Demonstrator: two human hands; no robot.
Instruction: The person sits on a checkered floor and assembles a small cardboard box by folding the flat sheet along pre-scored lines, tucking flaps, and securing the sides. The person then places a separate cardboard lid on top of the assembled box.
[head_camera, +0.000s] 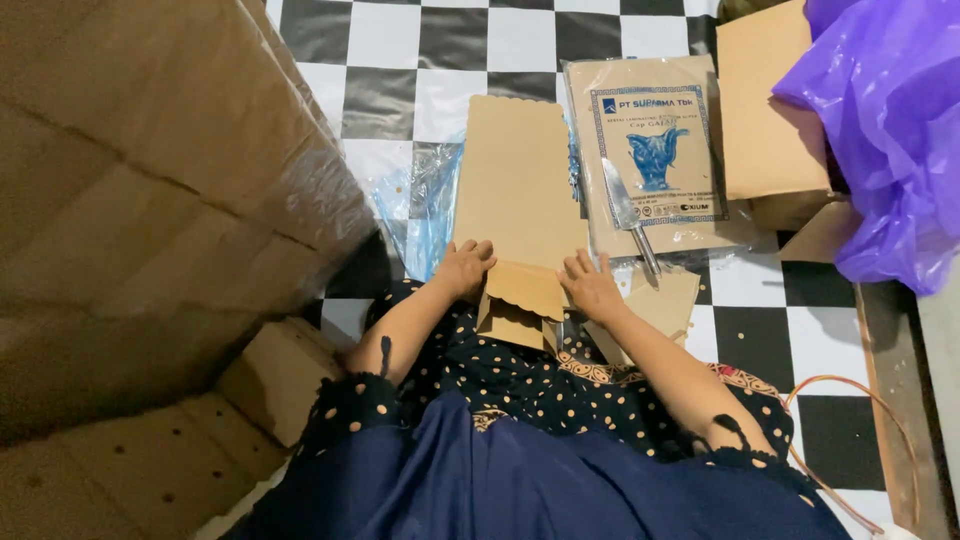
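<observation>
Now both hands on scalloped cardboard

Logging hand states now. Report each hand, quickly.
Left hand: open, pressing flat on the brown scalloped-edge cardboard sheet.
Right hand: open, fingers spread on the same sheet's folded flap.

Both hands on a scalloped brown paper sheet on the checkered floor: left hand and right hand press its folded near end. Knife lies on a paper pack just right; purple bag far right.
</observation>
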